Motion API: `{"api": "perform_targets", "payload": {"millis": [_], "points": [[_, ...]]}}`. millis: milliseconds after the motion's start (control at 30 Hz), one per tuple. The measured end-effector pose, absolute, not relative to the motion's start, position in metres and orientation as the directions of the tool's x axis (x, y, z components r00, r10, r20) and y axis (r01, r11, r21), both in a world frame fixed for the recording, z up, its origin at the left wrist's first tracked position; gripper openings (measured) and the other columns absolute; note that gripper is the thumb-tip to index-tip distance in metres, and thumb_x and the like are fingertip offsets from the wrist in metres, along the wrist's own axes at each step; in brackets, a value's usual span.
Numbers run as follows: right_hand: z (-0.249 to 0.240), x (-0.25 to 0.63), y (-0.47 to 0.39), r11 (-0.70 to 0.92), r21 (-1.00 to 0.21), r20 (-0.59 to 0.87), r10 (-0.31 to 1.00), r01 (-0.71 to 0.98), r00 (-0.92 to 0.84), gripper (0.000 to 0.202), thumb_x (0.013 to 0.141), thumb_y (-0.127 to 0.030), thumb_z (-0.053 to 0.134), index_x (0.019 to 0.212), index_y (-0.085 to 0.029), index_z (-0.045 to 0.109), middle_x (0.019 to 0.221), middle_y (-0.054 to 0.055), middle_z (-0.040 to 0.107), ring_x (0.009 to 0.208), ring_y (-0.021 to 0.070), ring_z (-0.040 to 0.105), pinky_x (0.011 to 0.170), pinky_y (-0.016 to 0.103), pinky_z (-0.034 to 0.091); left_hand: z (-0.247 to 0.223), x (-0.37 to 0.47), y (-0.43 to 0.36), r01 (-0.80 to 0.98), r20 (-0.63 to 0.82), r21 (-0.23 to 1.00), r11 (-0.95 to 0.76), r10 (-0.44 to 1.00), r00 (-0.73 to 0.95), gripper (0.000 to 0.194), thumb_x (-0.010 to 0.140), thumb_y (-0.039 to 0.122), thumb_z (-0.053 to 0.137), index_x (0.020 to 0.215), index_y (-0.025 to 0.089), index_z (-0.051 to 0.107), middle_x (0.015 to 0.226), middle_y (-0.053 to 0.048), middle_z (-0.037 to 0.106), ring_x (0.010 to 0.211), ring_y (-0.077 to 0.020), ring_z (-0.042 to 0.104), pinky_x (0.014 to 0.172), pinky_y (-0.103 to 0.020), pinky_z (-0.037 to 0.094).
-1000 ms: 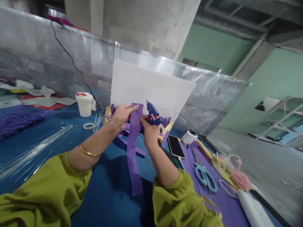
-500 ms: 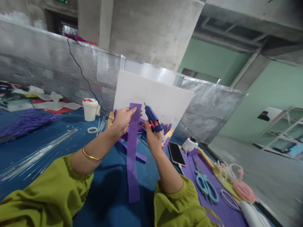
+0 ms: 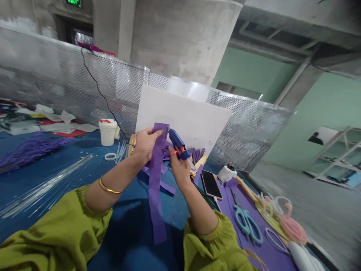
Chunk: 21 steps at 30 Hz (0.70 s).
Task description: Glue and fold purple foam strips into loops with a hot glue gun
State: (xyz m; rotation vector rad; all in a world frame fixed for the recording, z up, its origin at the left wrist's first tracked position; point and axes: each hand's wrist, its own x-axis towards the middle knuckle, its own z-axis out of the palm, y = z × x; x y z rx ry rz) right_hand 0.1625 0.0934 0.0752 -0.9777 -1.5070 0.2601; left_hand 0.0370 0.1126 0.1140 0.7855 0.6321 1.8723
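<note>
A long purple strip (image 3: 156, 188) hangs down from my left hand (image 3: 146, 143), which pinches it near its top end. My right hand (image 3: 180, 167) is wrapped round a blue glue gun (image 3: 179, 143) with a red light on it. The gun's nozzle points up and left, at the strip's upper right edge; whether they touch I cannot tell. Behind the hands, more purple strips (image 3: 168, 188) lie on the blue table (image 3: 126, 233), and a white board (image 3: 186, 113) stands upright.
Left are a white lidded cup (image 3: 108, 131), a tape roll (image 3: 110, 156), clear sticks and purple sprigs (image 3: 34, 148). Right are a phone (image 3: 211, 183) with a cable, blue scissors (image 3: 247, 224) on purple sheet, and pink coils (image 3: 293, 229). A perforated metal screen (image 3: 56, 79) stands behind.
My right hand has moved slightly left with the glue gun, bringing the nozzle close to the strip's top. The strip's hanging part has shifted a little left.
</note>
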Motion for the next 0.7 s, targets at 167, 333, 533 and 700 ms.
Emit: {"api": "perform_targets", "payload": {"millis": [167, 333, 533, 700], "points": [[0.0752, 0.1627, 0.0932, 0.616, -0.660, 0.723, 0.676, 0.430, 0.140, 0.039, 0.086, -0.057, 0.058, 0.078, -0.019, 0.065, 0.074, 0.003, 0.067, 0.072, 0.0190, 0.059, 0.073, 0.030, 0.046, 0.1155, 0.0379, 0.1105, -0.582, 0.231, 0.711, -0.395, 0.913, -0.337, 0.026, 0.057, 0.019, 0.082, 0.081, 0.013, 0.075, 0.074, -0.004, 0.075, 0.064, -0.0167, 0.068, 0.065, -0.030, 0.056], [0.0759, 0.1629, 0.0931, 0.604, -0.652, 0.722, 0.679, 0.458, 0.132, 0.042, 0.087, -0.059, 0.056, 0.081, -0.019, 0.068, 0.076, 0.004, 0.069, 0.073, 0.0199, 0.060, 0.074, 0.030, 0.047, 0.1167, 0.0386, 0.1080, -0.588, 0.229, 0.712, -0.383, 0.919, -0.321, 0.027, 0.056, 0.019, 0.083, 0.082, 0.013, 0.075, 0.072, -0.004, 0.075, 0.066, -0.0181, 0.069, 0.066, -0.029, 0.057], [0.0757, 0.1619, 0.0948, 0.607, -0.640, 0.728, 0.674, 0.471, 0.121, 0.042, 0.088, -0.060, 0.054, 0.079, -0.021, 0.067, 0.076, 0.005, 0.069, 0.074, 0.0216, 0.062, 0.074, 0.032, 0.048, 0.1149, 0.0377, 0.1089, -0.563, 0.241, 0.729, -0.389, 0.916, -0.320, 0.030, 0.056, 0.019, 0.083, 0.084, 0.012, 0.076, 0.074, -0.004, 0.075, 0.063, -0.0158, 0.067, 0.063, -0.027, 0.055], [0.0756, 0.1611, 0.0934, 0.598, -0.652, 0.717, 0.686, 0.467, 0.123, 0.043, 0.087, -0.061, 0.054, 0.080, -0.021, 0.067, 0.075, 0.005, 0.069, 0.072, 0.0207, 0.061, 0.073, 0.031, 0.048, 0.1162, 0.0375, 0.1078, -0.571, 0.226, 0.727, -0.383, 0.917, -0.328, 0.027, 0.057, 0.018, 0.082, 0.083, 0.012, 0.075, 0.073, -0.004, 0.075, 0.062, -0.0156, 0.066, 0.063, -0.028, 0.055]]}}
